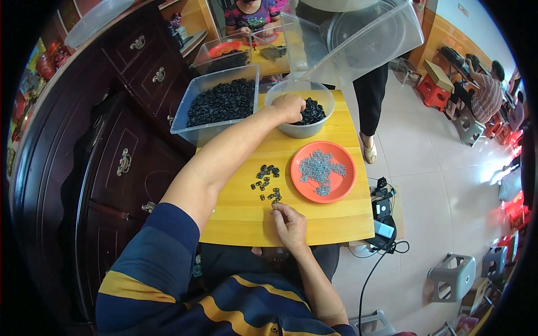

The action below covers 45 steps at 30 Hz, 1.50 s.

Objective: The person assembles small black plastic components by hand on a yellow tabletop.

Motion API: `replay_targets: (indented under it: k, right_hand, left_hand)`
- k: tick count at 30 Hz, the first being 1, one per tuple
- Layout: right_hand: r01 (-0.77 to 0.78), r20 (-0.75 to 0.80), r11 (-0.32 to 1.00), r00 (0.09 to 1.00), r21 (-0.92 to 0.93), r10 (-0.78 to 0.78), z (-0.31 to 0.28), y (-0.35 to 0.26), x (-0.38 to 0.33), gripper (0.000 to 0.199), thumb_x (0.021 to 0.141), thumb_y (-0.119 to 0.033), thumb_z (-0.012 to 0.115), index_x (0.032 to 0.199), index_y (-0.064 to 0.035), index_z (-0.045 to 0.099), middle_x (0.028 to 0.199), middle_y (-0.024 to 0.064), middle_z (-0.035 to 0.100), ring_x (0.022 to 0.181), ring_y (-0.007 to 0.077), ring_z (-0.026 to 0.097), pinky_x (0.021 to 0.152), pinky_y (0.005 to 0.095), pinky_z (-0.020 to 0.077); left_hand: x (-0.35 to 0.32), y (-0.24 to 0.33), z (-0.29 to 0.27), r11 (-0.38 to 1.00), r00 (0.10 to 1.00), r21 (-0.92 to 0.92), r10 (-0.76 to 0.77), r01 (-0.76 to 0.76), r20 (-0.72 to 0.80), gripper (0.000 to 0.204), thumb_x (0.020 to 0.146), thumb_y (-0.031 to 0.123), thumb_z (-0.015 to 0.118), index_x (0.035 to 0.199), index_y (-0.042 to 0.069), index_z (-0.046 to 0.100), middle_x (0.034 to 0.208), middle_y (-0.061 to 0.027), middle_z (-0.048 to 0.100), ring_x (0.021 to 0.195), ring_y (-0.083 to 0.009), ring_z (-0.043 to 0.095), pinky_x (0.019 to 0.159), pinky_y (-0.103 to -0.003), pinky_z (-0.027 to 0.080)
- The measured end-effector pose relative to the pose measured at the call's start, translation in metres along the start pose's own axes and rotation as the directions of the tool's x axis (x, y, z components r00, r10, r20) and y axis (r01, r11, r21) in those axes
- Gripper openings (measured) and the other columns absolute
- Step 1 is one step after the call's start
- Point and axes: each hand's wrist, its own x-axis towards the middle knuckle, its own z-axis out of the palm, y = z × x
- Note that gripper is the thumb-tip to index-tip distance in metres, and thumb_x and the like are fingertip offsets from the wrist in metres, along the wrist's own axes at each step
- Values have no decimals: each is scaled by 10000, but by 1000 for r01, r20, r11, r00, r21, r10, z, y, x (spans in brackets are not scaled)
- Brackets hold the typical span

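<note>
My left hand (288, 108) reaches over the rim of a round translucent tub (297, 132), its fingers down at the small black pieces (314, 112) inside. Those fingertips are hidden, so what they hold does not show. Close to the table's near edge, my right hand (291, 227) has its fingers curled and thumb tucked in. Its fingertips meet beside a loose group of small black oval pieces (268, 178) lying on the table; anything between them is too small to name. An orange-red plate (348, 178) right of these pieces bears many small silvery metal parts (318, 168).
A large clear bin (216, 133) of black pieces stands left of the tub on the yellow table (241, 224). A dark wooden cabinet (106, 185) flanks the left side. Someone's dark-trousered leg (370, 101) and a large clear container (370, 45) are beyond. Cables (386, 252) lie right.
</note>
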Motion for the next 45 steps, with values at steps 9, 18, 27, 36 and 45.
replay_targets:
  k: [9,18,27,36,45]
  right_hand:
    - [6,11,1000,1000,8,-6,-2,-2,3,119,894,-85,648,990,-31,691,873,156,716,785,294,715,690,349,557]
    - [2,-4,1000,1000,4,-2,-3,1,1,120,890,-89,656,989,-33,692,873,169,708,780,312,709,691,350,552]
    - [-28,2,997,1000,76,28,2,10,-1,117,897,-47,643,982,14,695,824,147,718,759,188,710,708,296,542]
    - [-12,33,997,999,79,10,5,11,-1,127,917,-40,620,1000,18,697,827,96,726,749,136,683,703,271,534]
    - [-60,5,993,998,101,60,-3,12,-5,149,944,-75,602,1004,31,687,829,74,713,750,114,639,705,261,517]
  left_hand:
    - [24,-11,38,999,998,-45,22,-19,65,368,739,152,726,1105,126,713,1083,-140,704,1050,-317,659,900,-421,520]
    - [23,-30,38,994,997,-73,-77,76,-10,132,728,127,706,841,155,768,924,-130,729,903,-327,697,810,-432,556]
    - [16,-24,45,975,970,-88,-216,206,-115,134,735,128,674,835,99,758,906,-167,720,894,-357,696,804,-466,550]
    - [-25,-14,16,918,884,-392,-231,59,-407,114,784,129,615,743,110,719,810,-127,716,789,-324,702,726,-453,547]
    - [-180,34,24,725,925,-652,-55,-222,-375,122,863,139,638,860,26,684,765,-118,687,659,-233,655,624,-348,503]
